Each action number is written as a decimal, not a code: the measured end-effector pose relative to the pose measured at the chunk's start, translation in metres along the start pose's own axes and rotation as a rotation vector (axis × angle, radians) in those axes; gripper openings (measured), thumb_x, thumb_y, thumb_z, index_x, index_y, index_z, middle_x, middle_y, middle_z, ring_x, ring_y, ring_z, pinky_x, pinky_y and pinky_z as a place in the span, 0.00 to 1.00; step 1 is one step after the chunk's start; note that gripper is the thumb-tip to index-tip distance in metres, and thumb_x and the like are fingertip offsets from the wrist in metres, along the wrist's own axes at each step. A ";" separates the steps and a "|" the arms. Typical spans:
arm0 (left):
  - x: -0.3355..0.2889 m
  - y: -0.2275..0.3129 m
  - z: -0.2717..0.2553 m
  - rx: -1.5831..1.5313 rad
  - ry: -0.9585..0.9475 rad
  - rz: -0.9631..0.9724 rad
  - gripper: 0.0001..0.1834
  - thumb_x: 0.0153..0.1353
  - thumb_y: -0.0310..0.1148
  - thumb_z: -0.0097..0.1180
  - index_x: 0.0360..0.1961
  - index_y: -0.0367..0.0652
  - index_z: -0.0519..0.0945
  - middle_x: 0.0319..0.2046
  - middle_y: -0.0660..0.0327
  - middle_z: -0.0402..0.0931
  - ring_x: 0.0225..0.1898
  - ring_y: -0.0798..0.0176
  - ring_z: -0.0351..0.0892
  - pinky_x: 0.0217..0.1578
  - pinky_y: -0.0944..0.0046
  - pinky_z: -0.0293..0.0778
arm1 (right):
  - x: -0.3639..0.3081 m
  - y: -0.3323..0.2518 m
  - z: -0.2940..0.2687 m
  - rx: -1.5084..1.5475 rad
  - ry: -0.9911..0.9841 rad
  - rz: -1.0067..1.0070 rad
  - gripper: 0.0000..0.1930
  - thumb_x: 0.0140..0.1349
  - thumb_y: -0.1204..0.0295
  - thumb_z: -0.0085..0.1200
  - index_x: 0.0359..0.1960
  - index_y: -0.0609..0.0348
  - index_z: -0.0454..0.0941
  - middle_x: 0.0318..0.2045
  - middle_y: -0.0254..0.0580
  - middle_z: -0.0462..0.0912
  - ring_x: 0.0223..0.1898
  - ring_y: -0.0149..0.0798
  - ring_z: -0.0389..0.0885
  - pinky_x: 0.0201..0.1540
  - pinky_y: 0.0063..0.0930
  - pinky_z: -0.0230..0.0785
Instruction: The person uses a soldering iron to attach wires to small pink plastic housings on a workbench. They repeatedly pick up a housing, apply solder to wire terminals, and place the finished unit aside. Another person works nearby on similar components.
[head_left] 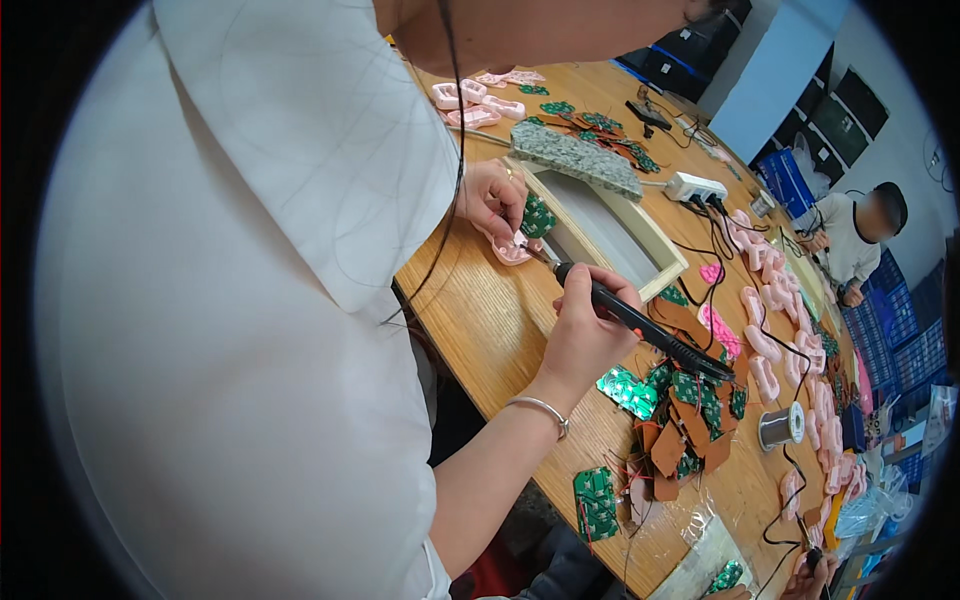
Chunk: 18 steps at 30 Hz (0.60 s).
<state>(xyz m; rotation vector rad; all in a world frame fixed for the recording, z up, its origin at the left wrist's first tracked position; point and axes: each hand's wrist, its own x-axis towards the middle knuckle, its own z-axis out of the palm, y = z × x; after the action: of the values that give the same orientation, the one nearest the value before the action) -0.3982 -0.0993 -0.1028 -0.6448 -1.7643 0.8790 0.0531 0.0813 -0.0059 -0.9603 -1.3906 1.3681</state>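
Wooden table (470,315); green board (725,575) just beside the left hand (735,593)

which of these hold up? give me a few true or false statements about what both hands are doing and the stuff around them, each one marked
1. The right hand holds a black soldering iron. True.
2. The left hand is gripping a second soldering iron. False: it is at a pink shell, close to a green circuit board.
3. Black plugs sit in the white power strip. True.
4. The silver bracelet is on the left wrist. False: it is worn on the right.
5. More pink shells lie on the wooden table. True.
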 end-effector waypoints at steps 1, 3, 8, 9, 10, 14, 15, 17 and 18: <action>0.000 0.000 0.000 -0.001 0.000 0.001 0.06 0.51 0.27 0.62 0.22 0.40 0.76 0.17 0.64 0.71 0.16 0.70 0.73 0.18 0.73 0.70 | 0.000 0.000 0.000 0.002 0.014 0.005 0.07 0.66 0.71 0.49 0.42 0.60 0.74 0.35 0.43 0.82 0.24 0.24 0.74 0.21 0.14 0.63; 0.000 0.001 0.000 -0.002 -0.003 -0.001 0.06 0.50 0.27 0.62 0.22 0.40 0.76 0.16 0.64 0.71 0.16 0.70 0.73 0.18 0.73 0.70 | -0.001 0.000 0.000 0.007 0.042 0.013 0.07 0.66 0.71 0.49 0.42 0.60 0.74 0.35 0.43 0.82 0.24 0.23 0.73 0.21 0.14 0.62; 0.000 0.001 0.001 0.003 0.001 0.001 0.06 0.50 0.27 0.62 0.22 0.40 0.76 0.16 0.64 0.70 0.15 0.70 0.73 0.17 0.73 0.70 | 0.001 0.000 -0.001 0.018 -0.064 -0.001 0.07 0.66 0.72 0.48 0.42 0.60 0.73 0.34 0.45 0.81 0.24 0.24 0.72 0.21 0.14 0.61; -0.001 0.001 0.001 0.003 -0.002 -0.001 0.06 0.50 0.27 0.62 0.22 0.40 0.76 0.16 0.64 0.70 0.15 0.70 0.73 0.17 0.73 0.70 | 0.000 0.000 0.000 0.013 -0.083 -0.007 0.07 0.66 0.72 0.48 0.42 0.60 0.73 0.34 0.45 0.81 0.24 0.24 0.72 0.21 0.14 0.61; 0.000 0.001 0.001 0.003 -0.001 -0.002 0.06 0.50 0.27 0.62 0.22 0.40 0.76 0.16 0.64 0.70 0.15 0.70 0.73 0.17 0.73 0.70 | 0.000 0.000 0.000 0.015 -0.062 -0.007 0.06 0.66 0.72 0.48 0.42 0.60 0.73 0.34 0.45 0.81 0.24 0.24 0.72 0.21 0.14 0.61; 0.000 0.001 0.001 0.001 -0.001 -0.004 0.07 0.50 0.27 0.62 0.22 0.40 0.76 0.16 0.64 0.70 0.15 0.70 0.73 0.17 0.73 0.70 | -0.002 -0.002 0.005 0.000 -0.011 -0.022 0.05 0.66 0.72 0.48 0.40 0.59 0.73 0.34 0.45 0.81 0.23 0.24 0.72 0.21 0.13 0.61; 0.000 0.001 0.002 0.003 -0.001 -0.003 0.07 0.50 0.27 0.62 0.22 0.39 0.76 0.16 0.64 0.70 0.15 0.70 0.73 0.17 0.73 0.70 | -0.002 -0.002 0.007 -0.008 -0.006 -0.029 0.05 0.66 0.72 0.48 0.40 0.58 0.73 0.34 0.45 0.81 0.23 0.24 0.72 0.21 0.13 0.61; 0.000 0.001 0.002 0.004 -0.001 -0.004 0.07 0.50 0.27 0.62 0.22 0.39 0.76 0.16 0.64 0.70 0.15 0.70 0.73 0.17 0.73 0.70 | -0.002 -0.003 0.009 -0.018 -0.034 -0.029 0.04 0.66 0.72 0.49 0.39 0.58 0.73 0.34 0.45 0.81 0.24 0.24 0.72 0.21 0.13 0.62; 0.000 0.001 0.002 0.001 -0.003 -0.005 0.07 0.50 0.27 0.62 0.22 0.39 0.76 0.16 0.64 0.70 0.15 0.70 0.73 0.17 0.73 0.70 | -0.002 -0.003 0.010 -0.022 -0.048 -0.029 0.04 0.66 0.72 0.49 0.38 0.58 0.73 0.35 0.45 0.81 0.24 0.24 0.72 0.21 0.13 0.62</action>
<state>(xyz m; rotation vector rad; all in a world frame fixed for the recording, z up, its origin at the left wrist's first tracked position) -0.4000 -0.0989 -0.1041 -0.6385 -1.7671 0.8775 0.0447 0.0762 -0.0028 -0.9238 -1.4531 1.3643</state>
